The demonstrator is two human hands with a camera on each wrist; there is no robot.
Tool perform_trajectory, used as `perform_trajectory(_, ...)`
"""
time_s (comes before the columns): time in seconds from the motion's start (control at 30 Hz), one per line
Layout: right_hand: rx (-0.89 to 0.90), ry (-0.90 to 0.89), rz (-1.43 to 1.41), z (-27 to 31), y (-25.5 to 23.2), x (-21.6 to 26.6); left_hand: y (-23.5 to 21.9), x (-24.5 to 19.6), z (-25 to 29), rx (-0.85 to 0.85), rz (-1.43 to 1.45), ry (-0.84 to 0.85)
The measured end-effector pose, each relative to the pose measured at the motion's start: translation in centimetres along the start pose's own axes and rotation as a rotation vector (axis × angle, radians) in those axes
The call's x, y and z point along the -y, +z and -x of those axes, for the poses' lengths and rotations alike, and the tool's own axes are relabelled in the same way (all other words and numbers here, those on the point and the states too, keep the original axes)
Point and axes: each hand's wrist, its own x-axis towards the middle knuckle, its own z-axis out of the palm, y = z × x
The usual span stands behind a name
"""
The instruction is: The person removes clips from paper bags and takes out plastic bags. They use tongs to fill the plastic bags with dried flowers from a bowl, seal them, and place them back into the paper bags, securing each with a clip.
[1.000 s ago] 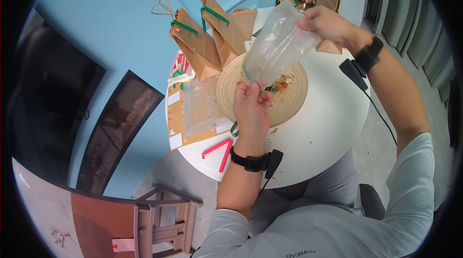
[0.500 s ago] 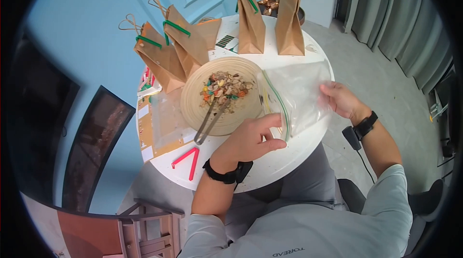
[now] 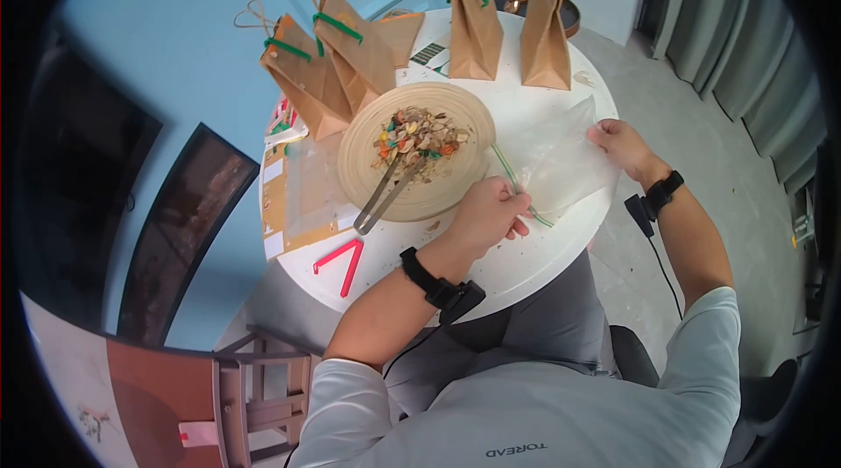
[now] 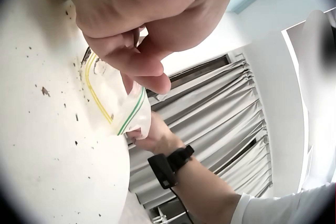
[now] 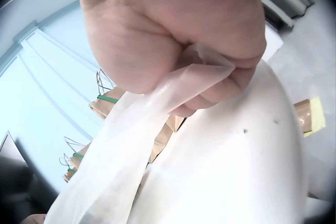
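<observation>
A clear zip bag [image 3: 565, 161] with a green-edged opening stretches between the two hands over the right part of the white table [image 3: 307, 271]. The left hand [image 3: 492, 214] pinches the bag at its green zip edge. At the bag's far corner, the right hand [image 3: 626, 148] grips the plastic, bunched between thumb and curled fingers in the right wrist view [image 5: 184, 50]. Left of the bag, a round wooden plate [image 3: 355, 157] carries a pile of mixed dried pieces [image 3: 429, 131]. Metal tongs [image 3: 377, 201] rest on the plate with their handle end over its near rim.
Two brown paper bags [image 3: 302, 74] with green clips stand at the back left, two more [image 3: 547, 30] at the back right. A pink clip [image 3: 350, 267] lies near the front left edge, by a flat clear bag [image 3: 315, 183] on cardboard. Crumbs dot the tabletop.
The bag has come down from above the plate to the table's right side. The left hand, spread beside the zip half a second ago, now pinches it.
</observation>
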Motion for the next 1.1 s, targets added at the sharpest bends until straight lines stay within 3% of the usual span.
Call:
perform_trajectory(0.17,0.043,0.006,0.086,-1.0,-0.4,2.3,-0.6,-2.2,0.9,-0.022,-0.111,-0.083)
perform_trajectory(0.27,-0.088,-0.051,0.379,0.3,-0.5,3.7,-0.1,-4.0,2.4,-0.249,-0.937,0.227)
perform_trajectory(0.3,-0.138,-0.087,0.506,0.6,-0.2,4.4,0.2,-3.7,2.2,-0.226,-0.983,0.398)
perform_trajectory(0.37,-0.324,-0.358,0.783,0.9,0.3,4.7,0.9,-2.8,1.4,-0.19,-1.063,0.739)
perform_trajectory(0.4,-0.417,-0.498,0.917,1.1,0.6,4.9,1.3,-2.2,0.8,-0.17,-1.146,0.74)
perform_trajectory(0.47,-0.167,-0.57,0.867,1.8,1.0,6.0,2.5,-1.5,-0.4,-0.126,-1.312,0.745)
perform_trajectory(0.57,0.081,-0.583,0.951,1.4,1.8,5.2,3.9,-1.2,-1.3,0.024,-1.386,0.296)
perform_trajectory(0.63,0.221,-0.473,0.979,0.5,1.7,4.2,3.9,-0.9,-1.6,0.036,-1.409,0.28)
perform_trajectory(0.77,0.216,-0.402,1.06,-0.5,0.9,3.7,3.4,-1.9,-0.8,0.163,-1.43,0.202)
perform_trajectory(0.93,0.204,-0.335,1.181,-0.2,1.4,4.8,3.2,-1.2,-0.6,0.12,-1.425,0.269)
perform_trajectory(1.03,-0.095,-0.602,1.312,0.5,2.1,4.7,2.8,-1.1,1.0,-0.013,-1.376,0.442)
perform_trajectory(1.07,-0.094,-0.62,1.191,1.3,2.6,6.3,2.5,-1.3,2.1,-0.068,-1.359,0.517)
perform_trajectory(1.1,-0.089,-0.632,1.069,2.4,2.7,8.0,1.9,-1.6,3.2,-0.019,-1.348,0.467)
